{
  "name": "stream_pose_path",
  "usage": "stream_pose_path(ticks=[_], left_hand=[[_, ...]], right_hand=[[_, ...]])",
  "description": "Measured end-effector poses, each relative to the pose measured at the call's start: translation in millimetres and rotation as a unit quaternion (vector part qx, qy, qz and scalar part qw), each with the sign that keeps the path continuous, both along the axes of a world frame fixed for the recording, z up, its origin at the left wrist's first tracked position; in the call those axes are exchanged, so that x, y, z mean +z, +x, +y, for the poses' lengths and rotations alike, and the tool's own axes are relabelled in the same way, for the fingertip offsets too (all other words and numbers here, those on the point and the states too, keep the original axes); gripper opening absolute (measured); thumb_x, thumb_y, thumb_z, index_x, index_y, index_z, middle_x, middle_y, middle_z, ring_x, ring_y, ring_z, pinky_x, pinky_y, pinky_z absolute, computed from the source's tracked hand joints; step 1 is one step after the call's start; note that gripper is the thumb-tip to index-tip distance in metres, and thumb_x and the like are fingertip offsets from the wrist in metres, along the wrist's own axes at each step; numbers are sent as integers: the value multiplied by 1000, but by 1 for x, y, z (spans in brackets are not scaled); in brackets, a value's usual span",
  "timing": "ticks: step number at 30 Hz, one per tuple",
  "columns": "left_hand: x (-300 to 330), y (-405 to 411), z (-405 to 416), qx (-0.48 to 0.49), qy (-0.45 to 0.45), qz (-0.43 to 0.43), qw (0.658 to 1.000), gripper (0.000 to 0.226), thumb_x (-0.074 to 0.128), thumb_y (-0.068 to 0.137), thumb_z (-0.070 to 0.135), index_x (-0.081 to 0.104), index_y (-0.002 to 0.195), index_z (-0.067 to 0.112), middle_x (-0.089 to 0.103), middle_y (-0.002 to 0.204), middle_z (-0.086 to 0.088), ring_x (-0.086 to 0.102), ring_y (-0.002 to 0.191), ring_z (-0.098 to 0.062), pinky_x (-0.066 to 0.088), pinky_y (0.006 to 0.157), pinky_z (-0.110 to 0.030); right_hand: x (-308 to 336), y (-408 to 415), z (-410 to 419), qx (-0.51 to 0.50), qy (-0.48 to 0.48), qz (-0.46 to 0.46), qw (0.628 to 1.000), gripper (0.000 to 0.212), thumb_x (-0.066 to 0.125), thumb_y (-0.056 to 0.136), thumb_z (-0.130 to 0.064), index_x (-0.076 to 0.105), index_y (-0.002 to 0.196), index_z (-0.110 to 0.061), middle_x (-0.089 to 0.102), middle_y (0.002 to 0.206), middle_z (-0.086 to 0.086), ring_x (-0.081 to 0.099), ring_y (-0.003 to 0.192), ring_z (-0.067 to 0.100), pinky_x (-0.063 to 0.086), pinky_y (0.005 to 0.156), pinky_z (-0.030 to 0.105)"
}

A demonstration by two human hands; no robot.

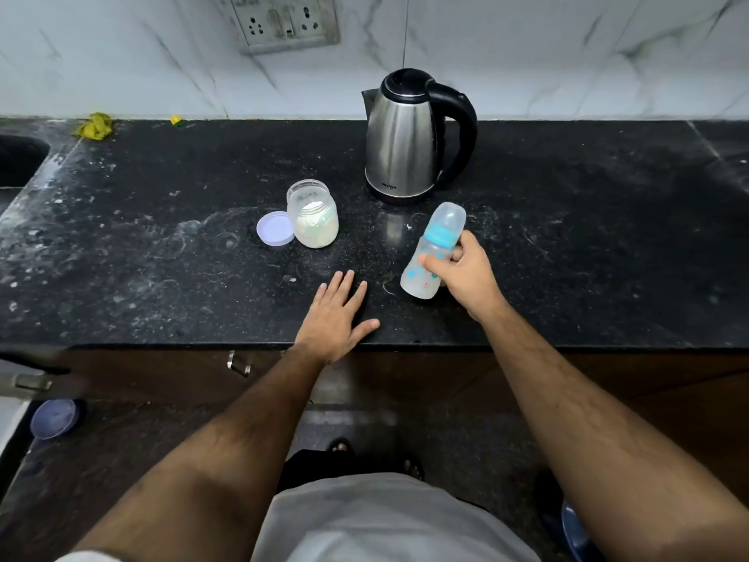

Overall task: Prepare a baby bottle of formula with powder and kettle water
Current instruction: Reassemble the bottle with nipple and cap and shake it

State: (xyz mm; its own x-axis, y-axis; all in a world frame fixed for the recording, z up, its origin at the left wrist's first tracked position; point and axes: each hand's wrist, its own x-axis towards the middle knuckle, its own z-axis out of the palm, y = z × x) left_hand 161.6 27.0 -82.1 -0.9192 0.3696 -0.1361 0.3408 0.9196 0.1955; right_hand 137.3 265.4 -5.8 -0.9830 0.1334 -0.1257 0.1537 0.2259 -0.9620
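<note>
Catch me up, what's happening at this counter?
A person's right hand grips a capped baby bottle, tilted over the black counter. The left hand rests flat near the counter's front edge. The powder jar stands open with its lid beside it. The kettle stands behind, untouched.

The dark countertop (pixel 587 245) lies bare to the right of the kettle (pixel 409 135) and across its left half up to the sink (pixel 20 160). An open powder jar (pixel 314 217) and its lid (pixel 275 228), touching, block the centre-left. The kettle stands behind, near the wall. Between jar and kettle a gap is open. The tilted baby bottle (pixel 431 253) occupies the spot in front of the kettle.
</note>
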Motion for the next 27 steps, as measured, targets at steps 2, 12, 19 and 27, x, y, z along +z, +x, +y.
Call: stream_pose_path(ticks=[2,12,19,27], left_hand=[[-3,-1,1,20,-6,12,1000,96,2,81,74,14,158,17,2,167,-11,-4,154,-27,1,124,-45],[-10,-2,7,61,7,12,998,97,1,81,75,15,158,18,3,167,-10,-5,154,-28,1,125,-45],[-12,-13,4,45,-5,16,999,96,-2,81,75,13,158,20,2,167,-8,-6,154,-26,0,125,-44],[-15,-12,3,62,2,28,998,90,-1,84,72,17,158,23,7,167,-5,-2,154,-24,1,125,-42]], right_hand=[[4,2,3,1,-1,6,1000,53,80,80,-18,51,124,-19,70,112,2,69,101,16,57,92,48],[33,8,6,19,-58,4,998,106,74,87,-13,-2,155,-43,71,109,10,73,97,20,63,67,43],[50,8,12,5,-98,15,995,94,73,89,-14,10,154,-42,71,107,14,75,92,19,60,58,36],[56,8,13,-14,-106,40,994,87,71,89,-11,18,151,-38,72,99,14,74,88,21,58,58,33]])
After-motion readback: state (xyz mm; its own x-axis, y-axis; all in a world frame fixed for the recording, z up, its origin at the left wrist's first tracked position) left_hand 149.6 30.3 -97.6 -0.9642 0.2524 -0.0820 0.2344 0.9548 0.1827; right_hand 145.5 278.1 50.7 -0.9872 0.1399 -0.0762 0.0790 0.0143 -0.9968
